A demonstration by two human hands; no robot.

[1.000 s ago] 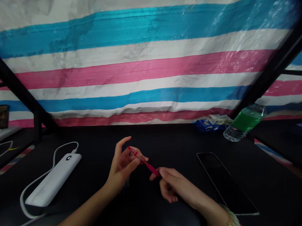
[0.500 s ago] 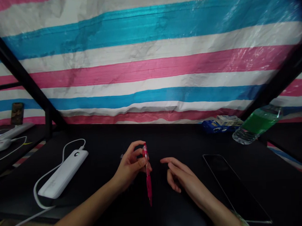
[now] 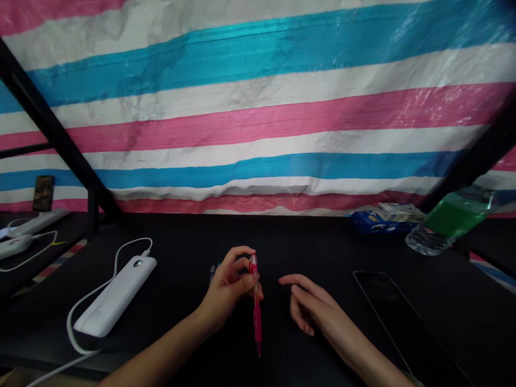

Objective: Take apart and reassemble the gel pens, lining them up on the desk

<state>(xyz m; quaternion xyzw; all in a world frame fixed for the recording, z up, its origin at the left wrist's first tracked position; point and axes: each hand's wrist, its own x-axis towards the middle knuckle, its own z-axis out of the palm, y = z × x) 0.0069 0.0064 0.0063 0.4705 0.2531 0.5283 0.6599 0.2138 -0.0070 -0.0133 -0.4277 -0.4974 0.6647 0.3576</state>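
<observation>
A pink pen with a clear upper barrel is held in my left hand, its tip pointing down toward me. My index finger rests on the pen's top end, and the thumb presses its side. To the right of the pen, my right hand hovers with its index finger stretched out to the left and the other fingers loosely curled, holding nothing. Behind my left hand, other slim items show in part on the black table.
A white power bank with a cable lies at left. On the right are a dark tablet or phone, a blue packet with a small box, and a tilted bottle of green liquid. Striped sheeting hangs behind.
The whole view has shifted slightly, so things appear a little farther right and mostly lower. The pen stays in my left hand, turned slightly more upright.
</observation>
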